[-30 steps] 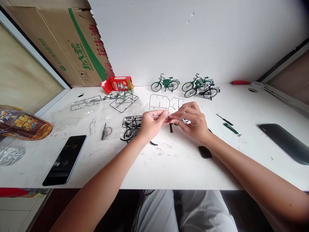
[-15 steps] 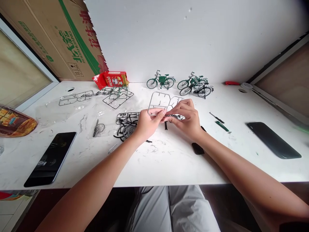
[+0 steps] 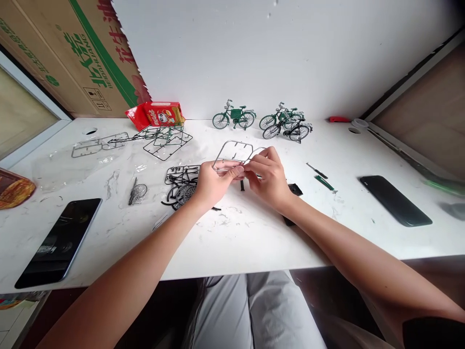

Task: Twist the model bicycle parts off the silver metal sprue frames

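Observation:
Both hands meet above the middle of the white table, around a silver-grey plastic sprue frame (image 3: 232, 142). My left hand (image 3: 215, 183) is closed on the frame's near edge, thumb on top. The fingers of my right hand (image 3: 268, 175) pinch at the frame's right part; the small part between the fingertips is hidden. Left of my left hand lies a pile of black model bicycle parts (image 3: 181, 190), with wheels and a sprue. A small black piece (image 3: 242, 185) shows just below the hands, and a black object (image 3: 295, 189) lies partly hidden behind my right wrist.
Assembled model bicycles, one green (image 3: 234, 116) and a cluster with a black one (image 3: 288, 130), stand along the back wall. A red box (image 3: 163, 115) sits beside empty sprues (image 3: 167, 145). Phones (image 3: 60, 242) (image 3: 395, 199) lie left and right, near green-handled nippers (image 3: 324, 183).
The camera view has shifted, so the table items appear further left. My right fingers have drawn in closer to my left thumb on the sprue frame, which both hands still hold.

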The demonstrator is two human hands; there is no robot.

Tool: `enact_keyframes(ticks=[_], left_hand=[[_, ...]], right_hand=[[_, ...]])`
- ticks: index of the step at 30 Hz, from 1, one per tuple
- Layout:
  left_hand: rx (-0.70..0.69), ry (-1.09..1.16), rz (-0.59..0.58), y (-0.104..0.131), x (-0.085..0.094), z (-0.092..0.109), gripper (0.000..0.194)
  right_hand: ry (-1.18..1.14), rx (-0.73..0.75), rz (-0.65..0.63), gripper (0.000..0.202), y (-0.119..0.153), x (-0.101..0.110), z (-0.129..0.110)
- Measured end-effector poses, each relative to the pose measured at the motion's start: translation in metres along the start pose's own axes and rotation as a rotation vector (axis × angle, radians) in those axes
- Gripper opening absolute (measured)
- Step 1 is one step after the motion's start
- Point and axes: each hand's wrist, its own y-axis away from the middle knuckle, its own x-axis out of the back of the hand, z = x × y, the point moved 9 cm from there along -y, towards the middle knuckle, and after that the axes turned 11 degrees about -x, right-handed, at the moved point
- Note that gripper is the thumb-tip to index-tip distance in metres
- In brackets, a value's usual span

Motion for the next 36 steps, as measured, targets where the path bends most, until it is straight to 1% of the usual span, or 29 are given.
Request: enact_keyframes(ticks=[3, 8, 14, 17, 23, 26, 28, 31, 33, 36], left_hand=[[0.027, 0.001, 0.001, 0.002, -0.002, 0.001, 0.047], [0.044, -0.001, 0.049, 0.006, -0.003, 0.004, 0.047], [0.093, 0.049, 0.054, 0.008, -0.005, 0.002, 0.049], [0.136, 0.084, 0.066, 0.009, -0.006, 0.001, 0.049], [0.217, 0.152, 0.07, 0.012, -0.01, -0.001, 0.048], [0.207, 0.155, 0.074, 0.011, -0.007, -0.002, 0.045], [0.192, 0.148, 0.072, 0.01, -0.005, -0.003, 0.045], [0.191, 0.136, 0.04, 0.008, -0.005, -0.005, 0.046], [0.192, 0.134, 0.03, 0.007, -0.004, -0.005, 0.047], [0.202, 0.134, 0.046, 0.008, -0.003, -0.004, 0.047]], right_hand=[[-0.075, -0.023, 0.03, 0.03, 0.001, 0.004, 0.0], [-0.15, -0.032, 0.101, 0.031, 0.005, 0.011, -0.002], [-0.168, -0.075, 0.1, 0.027, 0.005, 0.011, -0.001], [-0.177, -0.069, 0.102, 0.026, 0.006, 0.013, -0.002], [-0.142, -0.041, 0.119, 0.028, 0.009, 0.012, -0.002], [-0.103, -0.039, 0.149, 0.029, 0.009, 0.012, 0.0], [-0.089, -0.043, 0.168, 0.026, 0.007, 0.014, 0.002], [-0.09, -0.066, 0.188, 0.015, 0.003, 0.021, 0.004], [-0.082, -0.066, 0.179, 0.014, 0.0, 0.024, 0.005], [-0.06, -0.011, 0.134, 0.018, -0.003, 0.024, 0.002]])
